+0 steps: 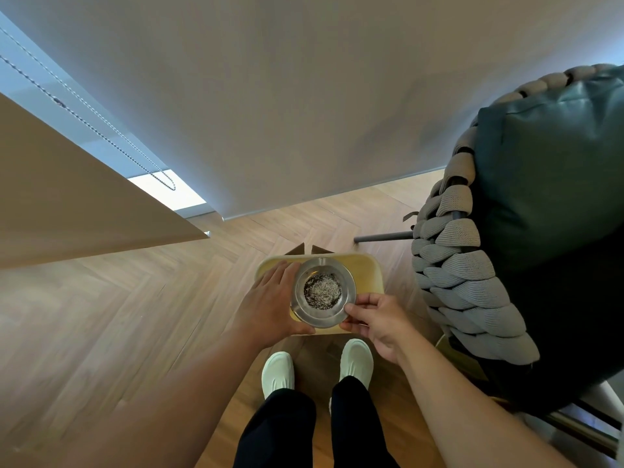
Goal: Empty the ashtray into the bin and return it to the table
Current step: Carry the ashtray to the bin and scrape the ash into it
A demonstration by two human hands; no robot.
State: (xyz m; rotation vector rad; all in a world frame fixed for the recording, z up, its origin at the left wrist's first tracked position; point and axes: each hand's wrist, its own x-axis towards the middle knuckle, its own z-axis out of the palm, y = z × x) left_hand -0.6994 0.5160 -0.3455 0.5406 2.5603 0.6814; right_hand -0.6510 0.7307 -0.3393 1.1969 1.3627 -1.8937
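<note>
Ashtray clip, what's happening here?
A person stands holding a round metal ashtray level in both hands: left hand along its left rim, right hand pinching the near-right edge. It sits directly above a pale yellow bin on the wood floor. Ash is still inside; tipping hasn't begun.

A herringbone wood floor [118, 298] fills the lower view. A woven grey chair [466, 292] with a dark green cushion [547, 184] stands at the right. A pale roller blind [304, 96] hangs ahead, its bead chain [101, 119] at the left, near a beige panel [67, 204]
</note>
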